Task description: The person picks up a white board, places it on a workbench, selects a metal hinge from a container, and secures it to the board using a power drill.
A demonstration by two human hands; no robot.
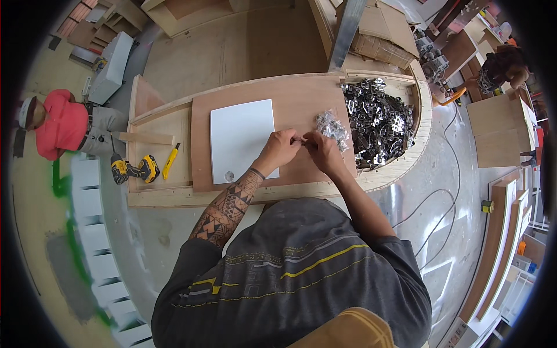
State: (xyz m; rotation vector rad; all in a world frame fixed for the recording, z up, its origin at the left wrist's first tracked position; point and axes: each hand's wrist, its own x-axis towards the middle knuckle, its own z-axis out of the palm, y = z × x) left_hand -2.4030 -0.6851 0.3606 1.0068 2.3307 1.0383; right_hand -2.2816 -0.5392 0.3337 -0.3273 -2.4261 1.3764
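White panel lies flat on worktop, left of clear bag of small parts; small piece, largely hidden, between fingers.

white panel: smooth, matt | heaped fittings: glossy metal | brown board: matt wood

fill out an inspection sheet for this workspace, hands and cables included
Surface: brown board lying on a wooden frame
Job's things: white panel flat on the board; clear bag of small parts to its right; shiny dark parts heaped in the frame's right end
Clutter: drill, yellow knife and wood strip at the left end
Hands: left hand and right hand meet at the fingertips; anything between is too small to identify
Cables: one looped on the floor, right
Surroundings: person in red top at left; cardboard beyond the frame
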